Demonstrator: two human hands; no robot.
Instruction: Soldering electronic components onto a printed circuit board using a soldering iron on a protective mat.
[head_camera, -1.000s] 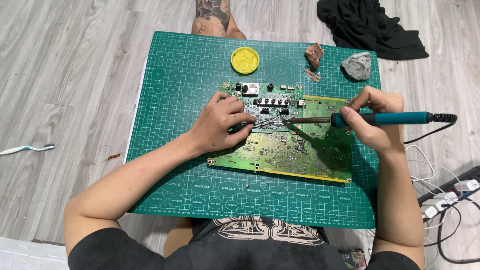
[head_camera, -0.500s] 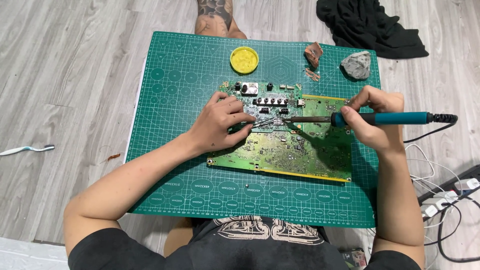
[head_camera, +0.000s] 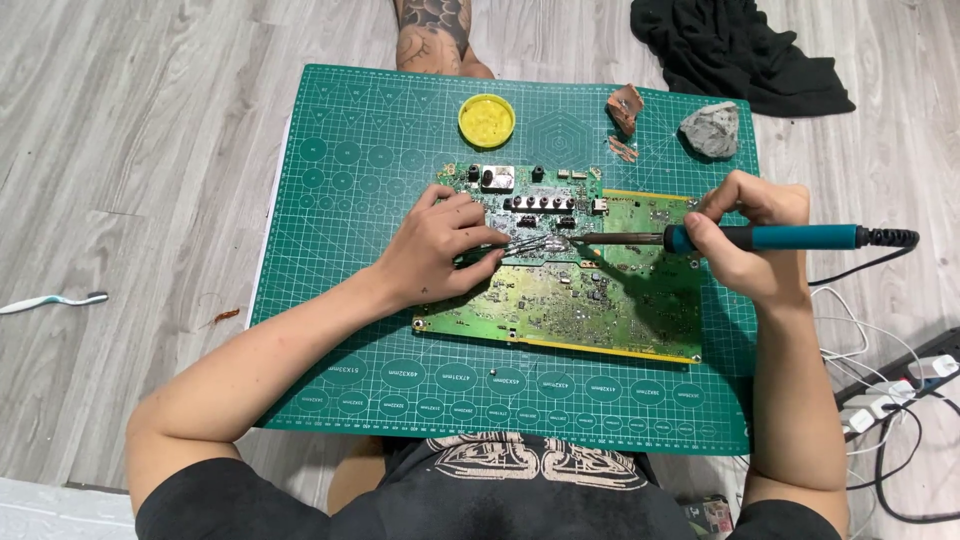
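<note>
Your left hand (head_camera: 440, 250) lay flat on the green circuit board (head_camera: 570, 280), fingers curled and pinching what looked like a small metal tool or strip of solder near the board's middle; exactly which it was could not be told. Your right hand (head_camera: 750, 245) was closed around the blue handle of the soldering iron (head_camera: 760, 237), whose long axis ran nearly level from right to left, its tip meeting the board just beside your left fingertips. The board sat on the green cutting mat (head_camera: 340, 330) on the wooden floor, its long side parallel to the mat's near edge, a little toward the mat's right edge. Along the far edge stood a yellow round tin (head_camera: 487, 120), a brown scrap (head_camera: 626, 105) and a grey wad (head_camera: 710, 128), well apart from both hands.
</note>
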